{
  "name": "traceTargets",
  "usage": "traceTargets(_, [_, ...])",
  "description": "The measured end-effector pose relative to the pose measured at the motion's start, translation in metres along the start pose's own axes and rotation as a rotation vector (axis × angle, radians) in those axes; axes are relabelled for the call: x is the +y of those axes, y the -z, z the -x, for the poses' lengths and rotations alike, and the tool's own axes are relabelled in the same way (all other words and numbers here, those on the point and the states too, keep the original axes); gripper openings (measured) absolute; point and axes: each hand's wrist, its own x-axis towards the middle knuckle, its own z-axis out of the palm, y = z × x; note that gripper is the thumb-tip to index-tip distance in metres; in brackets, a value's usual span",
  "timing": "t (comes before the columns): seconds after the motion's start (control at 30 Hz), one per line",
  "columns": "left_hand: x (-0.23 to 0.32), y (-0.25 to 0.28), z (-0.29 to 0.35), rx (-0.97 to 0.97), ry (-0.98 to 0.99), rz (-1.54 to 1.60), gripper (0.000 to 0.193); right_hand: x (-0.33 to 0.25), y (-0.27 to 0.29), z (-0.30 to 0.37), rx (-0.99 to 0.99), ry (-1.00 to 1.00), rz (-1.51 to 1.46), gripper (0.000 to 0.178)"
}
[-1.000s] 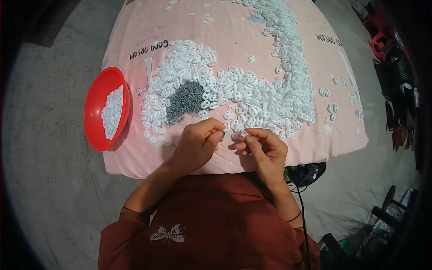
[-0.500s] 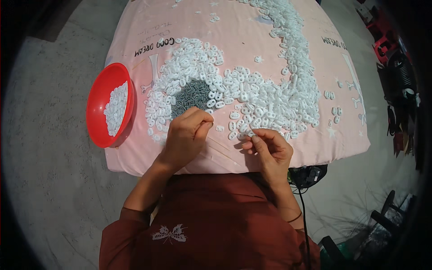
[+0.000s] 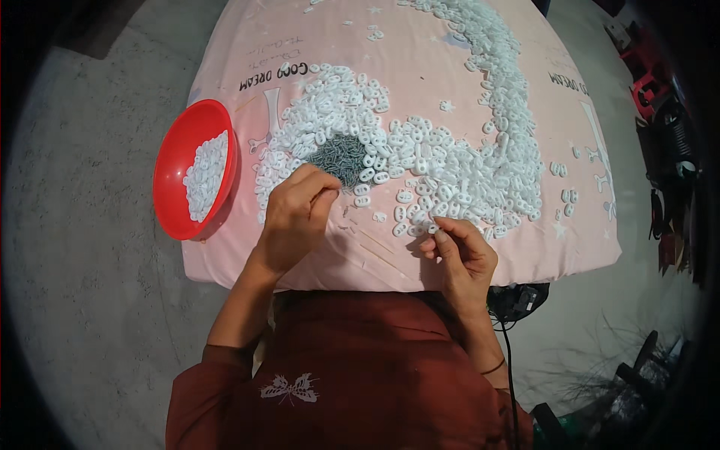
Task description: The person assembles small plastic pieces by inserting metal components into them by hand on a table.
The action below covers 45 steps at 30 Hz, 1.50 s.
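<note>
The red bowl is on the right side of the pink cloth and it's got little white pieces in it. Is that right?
Not quite: the red bowl is on the left side of the pink cloth, as the head view shows. It does have little white pieces in it.

a brick-red top [image 3: 375,360] bears a pale butterfly motif [image 3: 303,388]; a thin dark band [image 3: 494,367] circles the right forearm [image 3: 481,339].

Left hand [image 3: 295,217] now well away from right hand [image 3: 466,259], fingers by the small grey pieces [image 3: 341,156].
</note>
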Motion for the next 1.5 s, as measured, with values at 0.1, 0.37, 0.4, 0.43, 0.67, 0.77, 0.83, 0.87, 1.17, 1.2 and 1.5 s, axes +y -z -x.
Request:
traceTargets(0.1, [-0.004,0.004,0.008,-0.034,0.005,-0.003,0.008,-0.003,-0.002,0.001,-0.01,0.008,0.018,0.019])
traceTargets(0.37, [-0.003,-0.002,0.018,-0.162,-0.003,0.053,0.004,-0.001,-0.001,-0.002,-0.03,0.007,0.03,0.017])
traceTargets(0.4, [-0.003,-0.002,0.017,-0.154,-0.006,0.053,0.004,-0.002,-0.002,-0.002,-0.02,0.013,0.046,0.017])
traceTargets(0.43, [-0.002,-0.002,0.016,-0.155,-0.005,0.052,0.004,-0.002,-0.002,-0.002,-0.014,0.017,0.056,0.017])
traceTargets(0.67, [0.003,-0.007,0.016,-0.196,-0.121,-0.03,0.001,0.0,0.0,-0.001,-0.04,0.035,0.1,0.019])
traceTargets(0.77, [0.001,-0.013,0.018,-0.206,-0.164,-0.114,0.004,-0.006,-0.007,0.002,0.042,-0.037,-0.065,0.019])
traceTargets(0.83, [0.004,-0.014,0.018,-0.2,-0.195,-0.107,0.005,-0.001,0.0,0.004,-0.036,-0.026,0.011,0.016])
traceTargets(0.87, [0.008,-0.013,0.016,-0.188,-0.203,-0.086,0.006,-0.002,0.0,0.004,-0.057,-0.027,0.027,0.014])
traceTargets(1.17, [0.039,-0.027,0.0,-0.168,-0.139,0.213,0.004,-0.005,-0.002,0.0,-0.018,-0.053,0.015,0.016])
traceTargets(1.2, [0.042,-0.03,-0.002,-0.174,-0.139,0.224,0.004,-0.004,-0.003,-0.001,-0.016,-0.053,-0.021,0.02])
traceTargets(1.5, [0.055,-0.035,-0.015,-0.219,-0.182,0.314,0.007,-0.006,-0.001,0.0,-0.026,-0.091,-0.082,0.019])
